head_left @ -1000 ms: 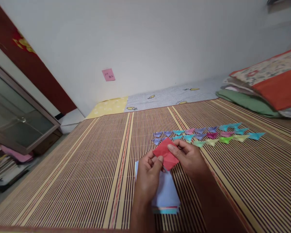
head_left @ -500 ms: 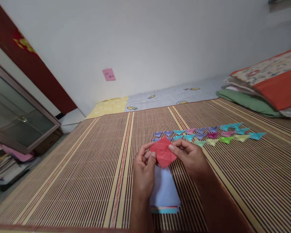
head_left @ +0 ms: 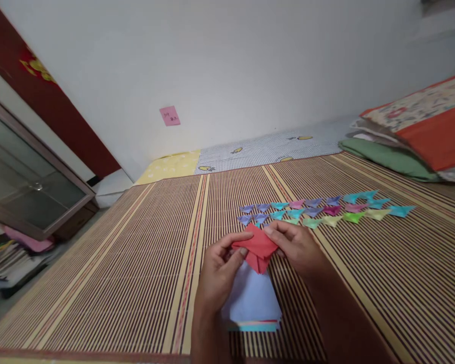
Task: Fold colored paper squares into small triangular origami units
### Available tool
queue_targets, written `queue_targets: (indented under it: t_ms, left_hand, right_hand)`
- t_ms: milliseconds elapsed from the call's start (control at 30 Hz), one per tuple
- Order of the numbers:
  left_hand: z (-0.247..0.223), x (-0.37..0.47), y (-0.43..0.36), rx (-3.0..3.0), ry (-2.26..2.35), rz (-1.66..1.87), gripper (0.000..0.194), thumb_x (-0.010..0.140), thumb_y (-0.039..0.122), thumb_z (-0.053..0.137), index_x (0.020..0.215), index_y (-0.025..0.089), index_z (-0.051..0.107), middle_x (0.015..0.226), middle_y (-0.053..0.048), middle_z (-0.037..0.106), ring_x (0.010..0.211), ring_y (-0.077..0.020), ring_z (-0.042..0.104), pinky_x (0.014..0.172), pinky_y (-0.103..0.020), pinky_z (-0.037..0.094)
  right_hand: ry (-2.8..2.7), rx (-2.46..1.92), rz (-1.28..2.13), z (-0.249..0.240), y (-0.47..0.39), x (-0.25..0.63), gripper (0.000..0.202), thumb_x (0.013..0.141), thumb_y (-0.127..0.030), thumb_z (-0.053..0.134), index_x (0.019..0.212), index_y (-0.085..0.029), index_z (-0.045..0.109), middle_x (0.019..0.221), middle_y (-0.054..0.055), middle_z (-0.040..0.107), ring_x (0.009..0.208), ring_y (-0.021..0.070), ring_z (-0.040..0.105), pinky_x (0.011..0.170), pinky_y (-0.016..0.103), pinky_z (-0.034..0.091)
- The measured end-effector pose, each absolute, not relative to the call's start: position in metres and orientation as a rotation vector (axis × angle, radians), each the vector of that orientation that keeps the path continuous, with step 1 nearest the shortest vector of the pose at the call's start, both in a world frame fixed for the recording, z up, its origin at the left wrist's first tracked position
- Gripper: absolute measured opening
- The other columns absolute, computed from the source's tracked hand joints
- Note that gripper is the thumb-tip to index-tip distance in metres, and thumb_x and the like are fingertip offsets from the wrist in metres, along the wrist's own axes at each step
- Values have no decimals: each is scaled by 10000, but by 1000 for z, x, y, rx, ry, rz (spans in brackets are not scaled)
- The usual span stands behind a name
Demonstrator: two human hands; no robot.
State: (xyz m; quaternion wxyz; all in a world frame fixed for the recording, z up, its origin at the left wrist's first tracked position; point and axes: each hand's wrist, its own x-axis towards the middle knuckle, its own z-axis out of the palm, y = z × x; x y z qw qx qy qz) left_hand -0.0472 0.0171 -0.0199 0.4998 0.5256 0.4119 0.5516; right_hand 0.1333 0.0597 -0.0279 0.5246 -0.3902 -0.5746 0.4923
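A red folded paper (head_left: 258,245) is held between both hands above the mat, with a flap and layers showing at its lower edge. My left hand (head_left: 220,270) pinches its left corner, thumb in front and index finger along the top. On the right corner, my right hand (head_left: 298,247) grips with thumb and fingers. Beneath the hands lies a stack of coloured paper sheets (head_left: 252,301), light blue on top. Just beyond stand rows of small folded paper boats (head_left: 313,211) in blue, purple, pink, green and yellow; the hands cover part of the nearest row.
A striped bamboo mat (head_left: 136,263) spreads over the bed. Folded bedding (head_left: 420,131) is piled at the far right. A pink note (head_left: 170,116) sticks to the wall. At the left are a glass-fronted cabinet door (head_left: 30,172) and a pile of books (head_left: 7,263).
The red paper has gone from a flat diamond to a shape with a lifted flap and layers opening at the bottom. My left index finger has moved over its upper edge.
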Motion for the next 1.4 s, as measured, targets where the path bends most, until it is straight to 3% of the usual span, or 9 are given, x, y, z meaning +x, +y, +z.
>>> queue_targets:
  t_ms: [167,300,400,667,800,1000,1200,1300,1400]
  left_hand:
    - [-31,-49,26,1120,1022,1441,204,862,359,787,916,162,785,815,-36,745,732,-138,635,719,-234,490]
    - [-35,-50,28,1054,986,1466,232,846,379,802,910,157,773,802,-23,730,706,-127,620,706,-227,480]
    - [-34,-49,28,1008,955,1463,228,838,369,815,907,156,772,794,-19,727,694,-120,618,691,-219,479]
    - [-35,-47,29,961,923,1460,210,819,339,837,894,151,780,759,-20,734,661,-114,625,678,-223,501]
    - [-35,-46,28,993,953,1443,223,778,289,867,942,161,788,825,-39,769,704,-124,660,727,-236,523]
    - [-28,-38,28,1033,1031,1478,234,675,257,916,858,173,796,816,-38,773,655,-128,644,638,-238,513]
    - [-31,-38,30,912,1005,1562,253,705,319,906,850,156,778,775,-28,763,667,-130,658,656,-238,518]
    - [-33,-39,30,917,970,1514,261,740,337,890,865,143,768,774,-25,745,664,-121,649,661,-229,509]
    - [-32,-38,29,928,953,1511,278,767,357,876,893,146,746,784,-24,734,675,-118,646,668,-222,502]
  right_hand:
    - [-1408,-888,1087,-27,59,138,231,920,-404,653,1026,-220,745,972,61,747,899,212,691,776,320,558]
    - [-1563,-704,1127,-33,60,144,244,821,-239,720,1061,-244,762,1225,96,716,1185,267,671,961,402,573]
    - [-1637,-674,1124,-35,59,144,342,791,-186,751,1125,-256,755,1313,105,681,1256,283,642,1044,442,546]
    - [-1571,-688,1051,-36,59,135,84,913,-256,709,956,-253,781,1090,71,742,1095,245,696,976,420,557]
    - [-1487,-716,1018,-38,61,128,88,927,-272,696,897,-224,763,975,61,740,987,226,700,866,370,576]
    - [-1520,-762,950,-37,59,123,131,949,-270,658,869,-218,747,961,60,728,992,226,681,878,368,548]
    - [-1578,-707,1077,-35,57,125,183,869,-295,766,1043,-238,754,1079,65,713,1034,239,679,900,385,543]
    - [-1568,-722,986,-36,58,125,52,911,-262,715,923,-231,756,972,48,701,974,217,665,877,364,527]
    - [-1532,-715,930,-37,59,123,125,933,-240,684,816,-232,727,878,28,672,895,196,639,815,336,508]
